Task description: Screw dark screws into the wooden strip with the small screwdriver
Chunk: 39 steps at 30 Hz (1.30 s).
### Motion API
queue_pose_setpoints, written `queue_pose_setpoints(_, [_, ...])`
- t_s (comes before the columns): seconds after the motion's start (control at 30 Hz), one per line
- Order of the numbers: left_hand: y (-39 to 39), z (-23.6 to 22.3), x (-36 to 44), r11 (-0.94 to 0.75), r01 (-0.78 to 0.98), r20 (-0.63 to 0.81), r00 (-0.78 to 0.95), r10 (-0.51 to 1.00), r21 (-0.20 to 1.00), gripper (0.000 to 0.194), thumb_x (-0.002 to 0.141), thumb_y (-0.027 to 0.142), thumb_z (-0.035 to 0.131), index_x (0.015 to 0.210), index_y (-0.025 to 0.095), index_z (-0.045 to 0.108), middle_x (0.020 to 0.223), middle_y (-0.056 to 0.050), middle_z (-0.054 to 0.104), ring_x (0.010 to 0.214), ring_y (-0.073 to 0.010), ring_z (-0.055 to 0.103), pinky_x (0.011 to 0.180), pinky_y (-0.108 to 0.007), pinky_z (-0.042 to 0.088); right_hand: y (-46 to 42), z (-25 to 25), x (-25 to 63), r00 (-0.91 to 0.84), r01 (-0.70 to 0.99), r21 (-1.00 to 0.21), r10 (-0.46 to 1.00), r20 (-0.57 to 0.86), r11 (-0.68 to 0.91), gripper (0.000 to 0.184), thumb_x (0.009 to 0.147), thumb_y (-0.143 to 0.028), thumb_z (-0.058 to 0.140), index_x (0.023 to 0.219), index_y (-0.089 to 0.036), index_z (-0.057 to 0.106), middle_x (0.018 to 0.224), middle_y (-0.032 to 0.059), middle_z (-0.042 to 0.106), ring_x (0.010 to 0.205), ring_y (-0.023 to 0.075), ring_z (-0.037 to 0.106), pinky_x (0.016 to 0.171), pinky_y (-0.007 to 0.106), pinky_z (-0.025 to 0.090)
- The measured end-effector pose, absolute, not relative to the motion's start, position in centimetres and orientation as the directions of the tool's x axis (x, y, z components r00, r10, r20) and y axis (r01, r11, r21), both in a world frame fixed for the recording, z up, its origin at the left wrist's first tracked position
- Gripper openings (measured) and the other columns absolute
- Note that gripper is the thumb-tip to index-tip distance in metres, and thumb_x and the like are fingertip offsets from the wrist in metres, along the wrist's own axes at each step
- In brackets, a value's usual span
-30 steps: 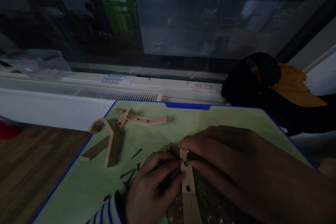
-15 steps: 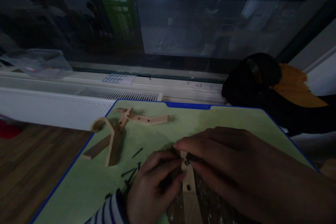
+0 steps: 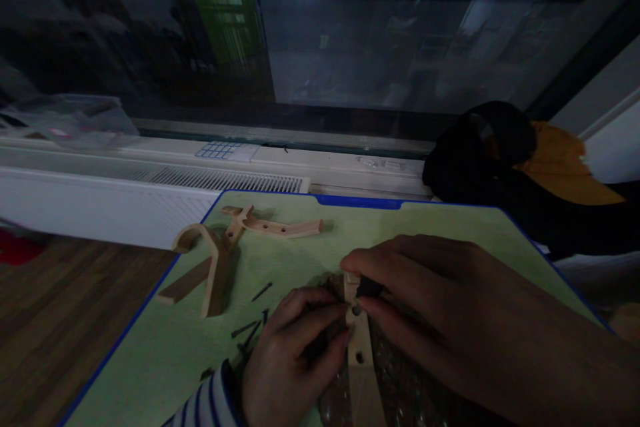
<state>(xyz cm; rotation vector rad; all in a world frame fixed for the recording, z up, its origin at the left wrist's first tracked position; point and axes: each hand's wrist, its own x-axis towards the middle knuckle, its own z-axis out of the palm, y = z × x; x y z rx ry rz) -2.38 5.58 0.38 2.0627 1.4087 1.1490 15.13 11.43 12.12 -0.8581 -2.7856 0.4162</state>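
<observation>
A pale wooden hook (image 3: 361,340) with two drilled holes lies over a brown base covered in clear bubbly plastic (image 3: 400,390). My left hand (image 3: 295,353) pinches the hook's left edge near the upper hole, finger and thumb pressed on it. My right hand (image 3: 440,320) hovers over the hook's far end, thumb and forefinger closing by the upper hole. A small dark patch shows between those fingertips; it is too dim to name. Several dark screws (image 3: 245,330) lie loose on the green table left of my left hand.
More wooden hooks (image 3: 213,273) rest at the table's (image 3: 380,233) far left. Beyond the blue-edged table are a white radiator (image 3: 100,197) and a windowsill (image 3: 320,163). A clear plastic box (image 3: 85,120) sits at left; a black and orange cap (image 3: 555,160) at right.
My right forefinger has shifted slightly away from the hook's far end, showing more of its tip and a wider dark gap above my thumb. My left hand stays on the hook.
</observation>
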Motion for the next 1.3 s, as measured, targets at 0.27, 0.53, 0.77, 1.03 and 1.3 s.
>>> queue_pose_setpoints(0.27, [5.59,0.50,-2.36,-0.413,0.600,0.415,0.146,0.898,0.685,0.022,0.076,0.011,0.061,0.096,0.018,0.067,0.093,-0.006,0.063,0.087,-0.0170,0.061,0.075,-0.029,0.056,11.17,12.14,15.23,-0.820,0.440,-0.319,0.521,0.239,0.839,0.039,0.082,-0.011,0.046,0.120,-0.023,0.047,0.107,0.0033,0.065,0.091,0.0161,0.062,0.072,0.026,0.050])
queue_pose_setpoints(0.53, [5.62,0.41,-2.42,-0.422,0.583,0.407,0.165,0.898,0.695,0.022,0.078,0.012,0.059,0.098,0.019,0.066,0.094,-0.006,0.061,0.087,-0.0166,0.061,0.075,-0.030,0.056,11.48,12.13,15.46,-0.803,0.531,-0.321,0.586,0.105,0.784,0.032,0.085,-0.017,0.049,0.117,-0.024,0.047,0.102,0.0013,0.064,0.085,0.0170,0.062,0.070,0.030,0.046])
queue_pose_setpoints(0.77, [5.58,0.35,-2.50,-0.427,0.576,0.402,0.180,0.898,0.697,0.022,0.078,0.011,0.059,0.098,0.019,0.065,0.094,-0.006,0.061,0.087,-0.0167,0.061,0.075,-0.031,0.056,11.40,12.00,15.10,-0.790,0.546,-0.306,0.601,0.123,0.780,0.025,0.088,-0.020,0.048,0.112,-0.023,0.049,0.095,0.0016,0.064,0.080,0.0173,0.061,0.068,0.032,0.044])
queue_pose_setpoints(1.03, [5.58,0.19,-2.42,-0.433,0.587,0.430,0.155,0.890,0.684,0.021,0.077,0.011,0.060,0.096,0.019,0.066,0.094,-0.005,0.061,0.087,-0.0165,0.060,0.075,-0.030,0.055,11.44,12.01,15.02,-0.811,0.506,-0.386,0.578,0.091,0.771,0.024,0.088,-0.017,0.046,0.110,-0.025,0.050,0.100,0.0005,0.065,0.082,0.0164,0.062,0.069,0.029,0.045])
queue_pose_setpoints(1.3, [5.35,0.10,-2.40,-0.417,0.611,0.417,0.152,0.896,0.673,0.023,0.076,0.012,0.061,0.098,0.020,0.065,0.097,-0.005,0.061,0.092,-0.0168,0.060,0.079,-0.030,0.054,11.29,12.01,15.33,-0.842,0.417,-0.345,0.501,0.202,0.841,0.041,0.084,-0.011,0.046,0.122,-0.025,0.045,0.110,0.0019,0.063,0.092,0.0155,0.062,0.068,0.024,0.047])
